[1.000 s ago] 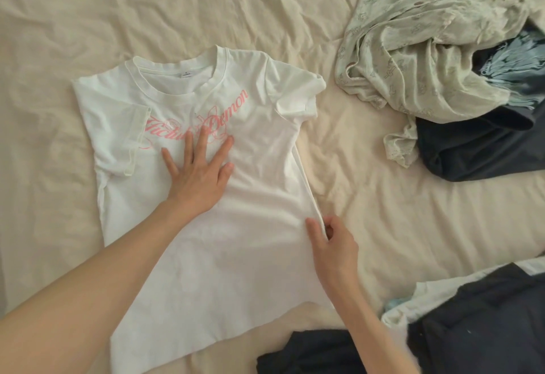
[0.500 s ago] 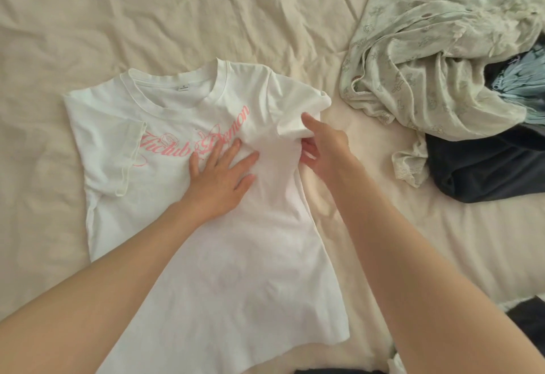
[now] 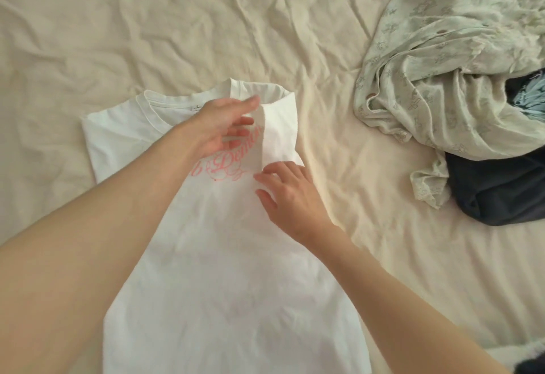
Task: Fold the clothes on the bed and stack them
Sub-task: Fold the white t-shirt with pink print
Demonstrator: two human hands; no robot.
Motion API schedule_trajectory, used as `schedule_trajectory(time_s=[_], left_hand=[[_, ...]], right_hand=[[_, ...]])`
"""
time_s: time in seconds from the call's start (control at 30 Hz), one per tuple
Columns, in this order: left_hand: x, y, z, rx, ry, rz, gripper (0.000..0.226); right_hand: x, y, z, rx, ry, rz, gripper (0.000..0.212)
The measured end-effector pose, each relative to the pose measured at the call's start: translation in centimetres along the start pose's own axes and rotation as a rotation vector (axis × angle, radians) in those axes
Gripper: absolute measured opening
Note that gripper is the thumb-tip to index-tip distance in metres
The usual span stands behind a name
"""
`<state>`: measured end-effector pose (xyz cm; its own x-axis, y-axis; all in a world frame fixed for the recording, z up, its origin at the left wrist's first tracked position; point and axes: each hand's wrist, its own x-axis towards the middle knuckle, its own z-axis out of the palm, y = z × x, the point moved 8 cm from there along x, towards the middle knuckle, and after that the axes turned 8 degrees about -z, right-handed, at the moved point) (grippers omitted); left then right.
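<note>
T-shirt [image 3: 224,300] | left grip [image 3: 221,129] pinches folded sleeve [image 3: 280,129] | right grip [image 3: 292,196] spread, presses shirt

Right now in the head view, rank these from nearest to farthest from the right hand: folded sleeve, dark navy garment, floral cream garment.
From the right hand:
1. Folded sleeve of the white T-shirt, touching its fingertips, just above.
2. Dark navy garment, to the right on the bed.
3. Floral cream garment, upper right; its lace edge hangs near the navy one, so those two are close.

Two bare forearms, no sleeves in view up to frame edge. L hand [image 3: 219,127] & R hand [image 3: 290,196]: no rings, watch or bands visible; nails short, unpainted.
</note>
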<state>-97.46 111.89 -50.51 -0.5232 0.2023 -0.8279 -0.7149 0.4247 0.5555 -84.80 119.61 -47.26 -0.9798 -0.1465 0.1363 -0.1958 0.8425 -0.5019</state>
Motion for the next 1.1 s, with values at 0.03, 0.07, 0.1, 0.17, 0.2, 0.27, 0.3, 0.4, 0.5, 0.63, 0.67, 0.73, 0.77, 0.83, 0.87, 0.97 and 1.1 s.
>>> schedule_trajectory(time_s=[0.03, 0.07, 0.1, 0.17, 0.2, 0.27, 0.3, 0.4, 0.5, 0.63, 0.67, 0.73, 0.77, 0.83, 0.87, 0.97, 1.1], left_hand=[[0.1, -0.5, -0.1, 0.076, 0.014, -0.013, 0.037], [0.2, -0.8, 0.0, 0.096, 0.011, -0.027, 0.041], [0.2, -1.0, 0.3, 0.081, 0.004, -0.037, 0.048], [0.3, -0.7, 1.1, 0.018, 0.009, -0.041, 0.052], [0.5, -0.5, 1.4, -0.020, 0.024, -0.040, 0.043], [0.9, 0.0, 1.6, -0.091, 0.098, -0.019, 0.014], [1.0, 0.2, 1.3, -0.116, 0.150, 0.013, 0.013], [0.9, 0.3, 0.2, -0.296, 0.231, 0.176, 0.022], [0.2, -1.4, -1.3, -0.209, 0.345, 0.283, 0.020], [-1.4, -1.9, -2.4, 0.451, 0.568, 0.438, 0.039], [-2.4, -1.8, -2.0, 0.521, 0.567, 0.517, 0.042], [-5.0, -3.3, -0.8, 0.687, 0.574, 0.658, 0.045], [-6.2, -5.2, -0.1, 0.792, 0.573, 0.693, 0.047], [-8.3, -10.4, 0.7, 0.974, 0.543, 0.623, 0.049], [-9.3, -13.4, 0.8, 1.037, 0.534, 0.541, 0.048], [-13.4, -21.0, 1.1, 1.141, 0.494, 0.391, 0.049], [-19.6, -25.1, 2.2, 0.990, 0.372, 0.487, 0.045]], right_hand=[[-0.4, 0.3, -0.4, -0.021, 0.035, 0.016, 0.022], [-0.6, 0.8, -0.7, -0.036, 0.065, 0.037, 0.027], [-0.6, 1.1, -0.9, -0.051, 0.080, 0.053, 0.032], [-0.8, 1.9, -0.8, -0.078, 0.064, 0.068, 0.042], [-0.9, 2.2, -0.6, -0.089, 0.045, 0.079, 0.043], [-1.3, 2.7, -0.1, -0.117, 0.006, 0.095, 0.037], [-1.5, 2.9, 0.0, -0.135, 0.002, 0.099, 0.031], [-2.0, 3.8, -0.4, -0.140, 0.047, 0.120, 0.023], [-2.9, 4.1, -0.1, -0.121, 0.018, 0.136, 0.030], [-5.1, 3.6, 1.0, -0.166, -0.101, 0.171, 0.052], [-5.8, 3.2, 1.3, -0.169, -0.131, 0.183, 0.057], [-8.1, 1.8, 2.1, -0.190, -0.199, 0.176, 0.057], [-9.6, 1.0, 2.6, -0.203, -0.242, 0.178, 0.056], [-12.6, 0.1, 3.3, -0.222, -0.327, 0.198, 0.055], [-14.2, 0.0, 3.7, -0.205, -0.374, 0.219, 0.055], [-18.0, 0.4, 3.6, -0.153, -0.440, 0.292, 0.058], [-20.4, 0.3, 0.5, 0.118, -0.239, 0.572, 0.059]])
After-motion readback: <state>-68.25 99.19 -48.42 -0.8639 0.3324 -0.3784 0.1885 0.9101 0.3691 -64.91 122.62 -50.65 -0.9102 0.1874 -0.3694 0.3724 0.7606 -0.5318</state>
